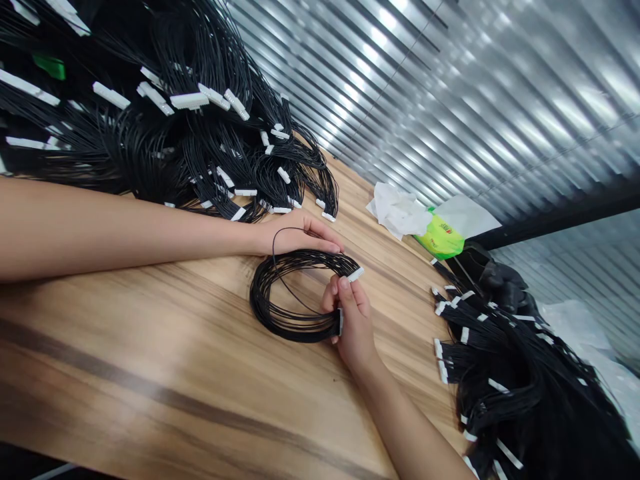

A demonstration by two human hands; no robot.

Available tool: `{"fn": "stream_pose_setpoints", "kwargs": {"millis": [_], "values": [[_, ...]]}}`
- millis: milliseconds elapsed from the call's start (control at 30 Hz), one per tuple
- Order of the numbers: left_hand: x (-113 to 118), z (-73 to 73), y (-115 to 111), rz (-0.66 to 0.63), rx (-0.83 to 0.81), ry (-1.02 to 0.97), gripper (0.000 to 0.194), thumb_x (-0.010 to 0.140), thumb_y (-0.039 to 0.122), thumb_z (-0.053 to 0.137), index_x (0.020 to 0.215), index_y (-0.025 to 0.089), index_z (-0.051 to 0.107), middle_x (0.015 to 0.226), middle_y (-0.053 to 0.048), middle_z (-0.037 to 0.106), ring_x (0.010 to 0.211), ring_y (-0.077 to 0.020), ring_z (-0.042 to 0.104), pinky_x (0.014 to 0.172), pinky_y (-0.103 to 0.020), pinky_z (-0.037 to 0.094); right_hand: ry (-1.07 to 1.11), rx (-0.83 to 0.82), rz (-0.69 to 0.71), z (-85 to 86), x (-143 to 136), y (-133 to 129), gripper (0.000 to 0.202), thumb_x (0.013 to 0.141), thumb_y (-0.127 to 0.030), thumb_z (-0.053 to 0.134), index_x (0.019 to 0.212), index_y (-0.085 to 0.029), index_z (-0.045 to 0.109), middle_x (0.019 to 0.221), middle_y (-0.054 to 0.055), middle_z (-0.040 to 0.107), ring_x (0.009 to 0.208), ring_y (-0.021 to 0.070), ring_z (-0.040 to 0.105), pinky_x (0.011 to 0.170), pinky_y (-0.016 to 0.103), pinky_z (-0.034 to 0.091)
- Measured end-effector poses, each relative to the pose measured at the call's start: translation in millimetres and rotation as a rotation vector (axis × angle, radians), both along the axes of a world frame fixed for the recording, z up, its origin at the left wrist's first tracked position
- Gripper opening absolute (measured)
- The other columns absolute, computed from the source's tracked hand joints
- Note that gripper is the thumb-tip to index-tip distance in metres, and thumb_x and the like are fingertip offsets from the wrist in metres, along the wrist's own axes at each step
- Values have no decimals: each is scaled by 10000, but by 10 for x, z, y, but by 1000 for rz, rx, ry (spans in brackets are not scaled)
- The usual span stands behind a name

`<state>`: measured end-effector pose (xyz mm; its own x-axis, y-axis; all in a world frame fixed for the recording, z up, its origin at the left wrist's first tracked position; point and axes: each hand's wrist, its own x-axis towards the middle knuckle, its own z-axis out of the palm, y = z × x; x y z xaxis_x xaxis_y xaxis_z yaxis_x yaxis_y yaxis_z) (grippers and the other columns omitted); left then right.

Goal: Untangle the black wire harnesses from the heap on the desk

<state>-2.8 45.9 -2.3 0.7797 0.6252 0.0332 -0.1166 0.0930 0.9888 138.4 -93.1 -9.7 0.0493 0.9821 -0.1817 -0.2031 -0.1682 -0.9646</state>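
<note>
Over the tabletop (200,347), your left hand (304,239) and right hand (356,327) both have fingers gripping the coil (265,312), long axis roughly left-right, white connector (355,274) angled up-right; print on green packet (440,237) unreadable.

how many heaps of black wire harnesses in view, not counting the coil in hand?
2. Upper-left heap, beyond the left forearm; right-hand heap, to the right of the right forearm. Both run out of frame; more could be hidden.
</note>
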Motion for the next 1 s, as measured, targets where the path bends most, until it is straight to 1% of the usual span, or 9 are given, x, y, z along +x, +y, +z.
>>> {"fn": "stream_pose_setpoints", "kwargs": {"millis": [133, 300, 467, 533, 633, 733, 833, 900, 1000], "values": [[2, 20, -4, 13, -10, -1, 234, 662, 318, 814, 803, 140, 761, 773, -38, 746, 684, -99, 679, 680, -166, 548, 37, -23, 36, 35, 13, 22, 326, 859, -511, 558, 751, -215, 475, 503, -106, 418, 307, 32, 257, 248, 123, 220], [2, 48, -52, 5, -5, -50, 255, 613, 317, 841, 760, 129, 750, 727, -19, 731, 667, -92, 667, 669, -163, 538, -74, -70, 51, 72, 5, 16, 342, 839, -526, 575, 752, -203, 504, 505, -101, 450, 296, 25, 277, 244, 123, 218], [-23, 39, -60, -37, 6, -3, 263, 655, 333, 817, 800, 122, 756, 716, -36, 726, 640, -102, 658, 625, -170, 521, -153, -94, 88, 94, 5, 5, 360, 834, -544, 569, 753, -195, 536, 493, -95, 470, 294, 25, 309, 249, 120, 242], [-32, 40, -54, -94, -58, 6, 253, 656, 327, 819, 793, 124, 754, 710, -34, 724, 637, -93, 654, 615, -156, 513, -173, -99, 108, 99, 3, 2, 362, 841, -542, 560, 757, -190, 544, 491, -92, 470, 297, 25, 319, 254, 118, 251], [-28, 52, -55, -171, -190, -43, 256, 601, 306, 852, 759, 134, 747, 703, -18, 723, 645, -76, 654, 625, -135, 509, -196, -89, 105, 104, -8, -5, 358, 847, -537, 553, 764, -189, 548, 508, -87, 476, 310, 26, 335, 259, 115, 260], [-15, 65, -68, -186, -237, -78, 256, 580, 277, 864, 755, 136, 741, 696, -6, 719, 643, -69, 650, 633, -135, 507, -201, -85, 71, 101, -24, -12, 349, 849, -532, 555, 764, -193, 540, 522, -86, 481, 319, 28, 341, 258, 114, 264], [-4, 58, -68, -93, -208, -81, 217, 626, 245, 842, 774, 127, 736, 726, -5, 718, 671, -71, 647, 679, -158, 507, -160, -68, 2, 79, -32, -5, 340, 847, -529, 559, 763, -201, 527, 525, -93, 459, 319, 32, 327, 251, 123, 258], [4, 36, -48, 29, -161, -73, 210, 685, 262, 806, 834, 131, 738, 791, -12, 723, 713, -78, 646, 732, -182, 506, -110, -48, -76, 57, -28, 15, 328, 841, -523, 569, 765, -208, 517, 528, -98, 428, 323, 38, 309, 244, 132, 238], [18, -8, 1, 254, -93, -105, 263, 760, 334, 739, 946, 148, 724, 894, -24, 717, 762, -93, 636, 786, -223, 502, -33, -2, -256, 31, -8, 62, 312, 829, -503, 593, 761, -213, 498, 541, -99, 394, 354, 44, 300, 260, 138, 211]]}}
